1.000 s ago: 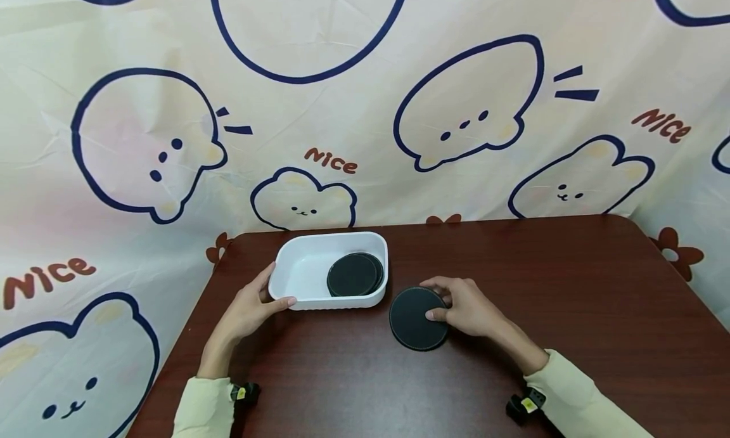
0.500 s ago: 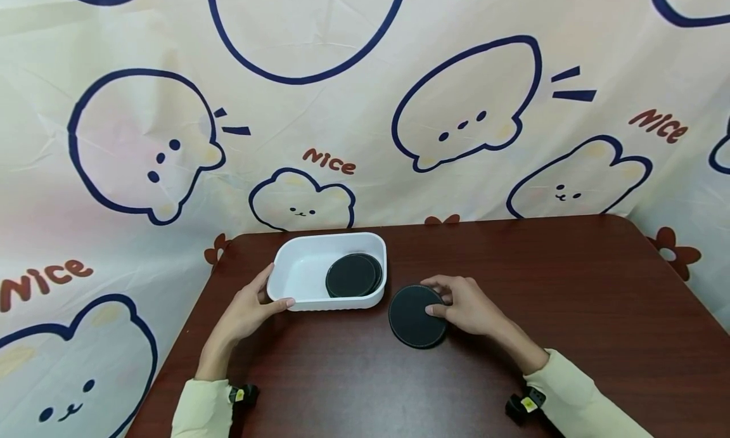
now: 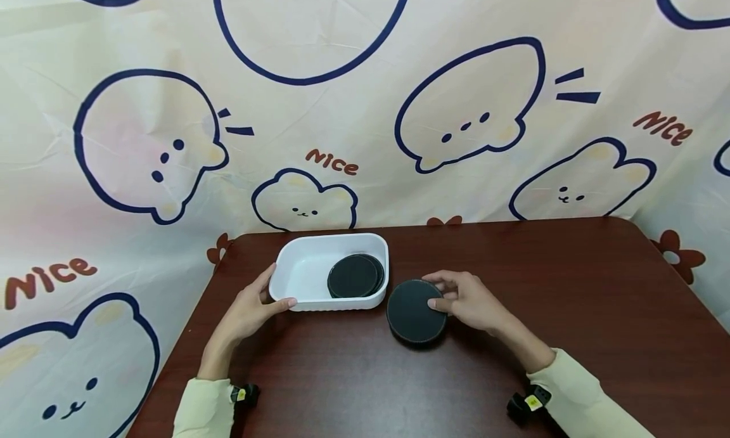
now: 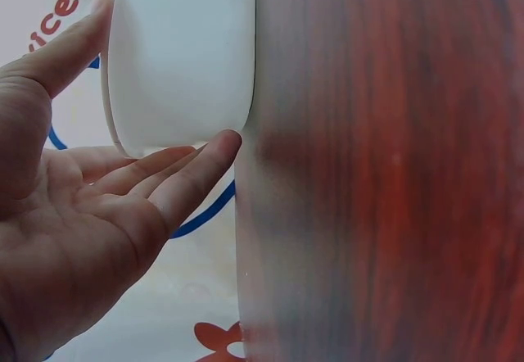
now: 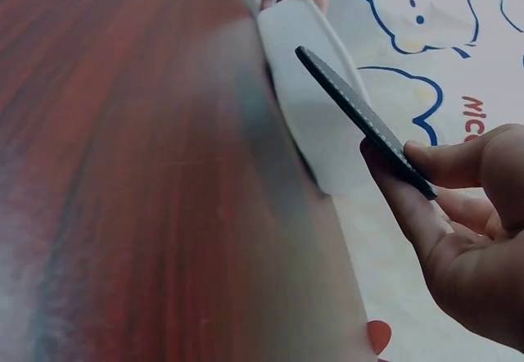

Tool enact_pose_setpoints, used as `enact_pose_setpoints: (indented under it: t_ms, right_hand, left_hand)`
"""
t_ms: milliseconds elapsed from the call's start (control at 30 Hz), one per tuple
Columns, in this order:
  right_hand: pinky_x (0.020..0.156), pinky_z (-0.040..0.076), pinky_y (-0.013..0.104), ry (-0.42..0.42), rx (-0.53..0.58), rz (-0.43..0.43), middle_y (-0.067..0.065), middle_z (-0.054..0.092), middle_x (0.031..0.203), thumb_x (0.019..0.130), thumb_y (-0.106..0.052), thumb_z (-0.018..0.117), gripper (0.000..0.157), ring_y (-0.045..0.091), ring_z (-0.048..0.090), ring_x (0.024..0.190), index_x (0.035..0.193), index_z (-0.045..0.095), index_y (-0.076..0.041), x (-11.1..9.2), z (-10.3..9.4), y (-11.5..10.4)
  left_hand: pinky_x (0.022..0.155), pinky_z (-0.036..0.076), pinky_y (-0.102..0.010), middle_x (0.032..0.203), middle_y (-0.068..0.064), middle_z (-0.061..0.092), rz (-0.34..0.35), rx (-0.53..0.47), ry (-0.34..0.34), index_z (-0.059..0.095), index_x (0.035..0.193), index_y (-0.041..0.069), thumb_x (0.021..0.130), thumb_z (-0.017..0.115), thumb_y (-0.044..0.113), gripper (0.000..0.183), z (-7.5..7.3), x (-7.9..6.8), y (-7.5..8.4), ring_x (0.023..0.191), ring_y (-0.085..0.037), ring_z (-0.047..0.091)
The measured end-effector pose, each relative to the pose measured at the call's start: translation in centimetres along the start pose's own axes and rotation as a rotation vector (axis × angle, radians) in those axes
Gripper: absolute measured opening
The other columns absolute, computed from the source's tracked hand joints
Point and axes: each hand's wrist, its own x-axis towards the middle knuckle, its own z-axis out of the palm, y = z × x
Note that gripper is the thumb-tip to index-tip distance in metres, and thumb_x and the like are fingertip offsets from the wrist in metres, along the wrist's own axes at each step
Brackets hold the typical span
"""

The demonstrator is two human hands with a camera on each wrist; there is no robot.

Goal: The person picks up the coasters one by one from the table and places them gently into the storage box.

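Observation:
My right hand (image 3: pixel 470 302) pinches a round black coaster (image 3: pixel 416 311) by its right edge, thumb on top and fingers beneath. In the right wrist view the coaster (image 5: pixel 360 116) appears edge-on, thin with stitching along its rim, raised and tilted above the table. To the left, a white rectangular plastic bin (image 3: pixel 305 270) sits on the tabletop. Black round coasters (image 3: pixel 353 276) lie overlapping in its right half. My left hand (image 3: pixel 251 308) holds the bin's left end, thumb at the front rim. In the left wrist view its fingers (image 4: pixel 192 178) lie against the bin's end wall.
The dark brown wooden table (image 3: pixel 542 279) stretches out to the right and in front. A pale cartoon-printed cloth (image 3: pixel 376 197) hangs behind it and along both sides. Black camera mounts sit at both wrists, below pale sleeves (image 3: pixel 587 393).
My right hand has raised the coaster slightly and tilted it, with a shadow now under its near edge. The left hand and the bin have stayed in place.

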Motion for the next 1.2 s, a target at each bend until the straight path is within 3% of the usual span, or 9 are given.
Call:
enact_pose_setpoints:
  t_ms: [200,500,1200]
  right_hand:
    - [0.082,0.067,0.034,0.014,0.005,0.016,0.020,0.073,0.123,0.102,-0.008,0.071,0.048,0.023,0.079,0.101,0.148,0.061,-0.003,0.2,-0.5,-0.4]
    - [0.090,0.067,0.040,0.016,0.129,0.044,0.021,0.071,0.127,0.105,-0.006,0.066,0.049,0.025,0.078,0.102,0.153,0.056,-0.004,1.5,-0.3,-1.2]
    - [0.093,0.065,0.033,0.016,0.381,0.033,0.027,0.064,0.143,0.106,-0.004,0.063,0.053,0.016,0.077,0.107,0.157,0.049,-0.002,5.0,0.8,-2.2]
  left_hand:
    - [0.114,0.050,-0.057,0.169,-0.027,0.039,0.009,-0.008,0.002,0.018,0.173,0.011,0.095,0.083,0.040,0.105,0.0,0.0,0.0,0.141,-0.046,0.059]
    - [0.114,0.050,-0.057,0.169,-0.027,0.040,0.012,-0.023,0.000,0.018,0.173,0.010,0.095,0.083,0.036,0.105,0.1,0.0,0.0,0.142,-0.046,0.059]
    - [0.112,0.052,-0.056,0.169,-0.026,0.040,0.007,-0.044,0.008,0.019,0.173,0.014,0.094,0.085,0.037,0.105,0.0,0.1,-0.1,0.142,-0.045,0.059]
